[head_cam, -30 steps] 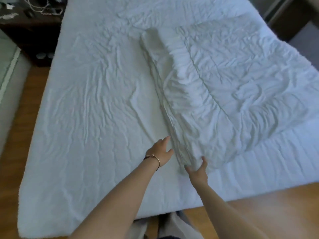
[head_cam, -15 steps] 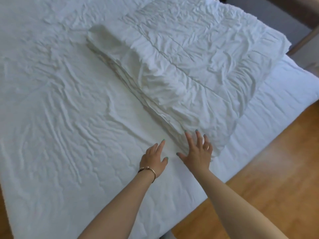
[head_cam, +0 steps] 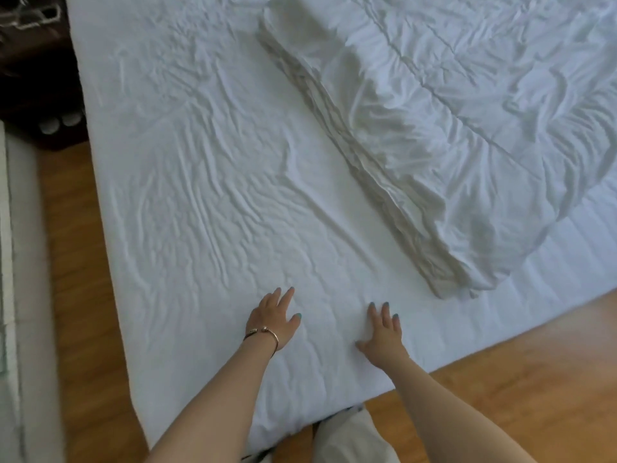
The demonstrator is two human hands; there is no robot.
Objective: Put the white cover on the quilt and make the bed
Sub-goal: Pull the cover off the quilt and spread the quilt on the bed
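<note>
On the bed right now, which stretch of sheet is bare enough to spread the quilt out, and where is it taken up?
Bare wrinkled sheet runs from the bed's left edge to the folded quilt, down to the left hand and right hand, both flat near the foot edge. The upper right is taken by the quilt.

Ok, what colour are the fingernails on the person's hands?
Teal blue-green, on both the left hand and right hand; seen in the head view.
</note>
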